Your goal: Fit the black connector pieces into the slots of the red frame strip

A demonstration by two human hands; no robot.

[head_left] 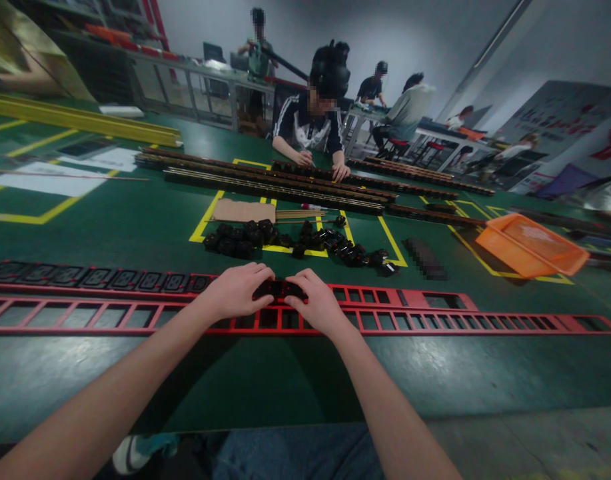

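Observation:
Two long red slotted frames (415,323) lie side by side on the green table in front of me. Along the left part of the farther frame sits a row of black socket modules (135,281). My left hand (239,291) is closed with fingers and thumb around a black socket module (274,289) over the farther frame. From the other side, my right hand (316,301) pinches black plastic at the same spot. Whether the hands grip one module or two adjoining ones I cannot tell. Fingers partly hide these parts.
Loose black modules (230,240) lie in a pile beyond the frames, near brown cardboard (242,211). An orange basket (530,247) stands at right. Long dark rails (285,190) cross the table. Opposite me, a person (310,127) works at them. A yellow rail (85,120) lies far left.

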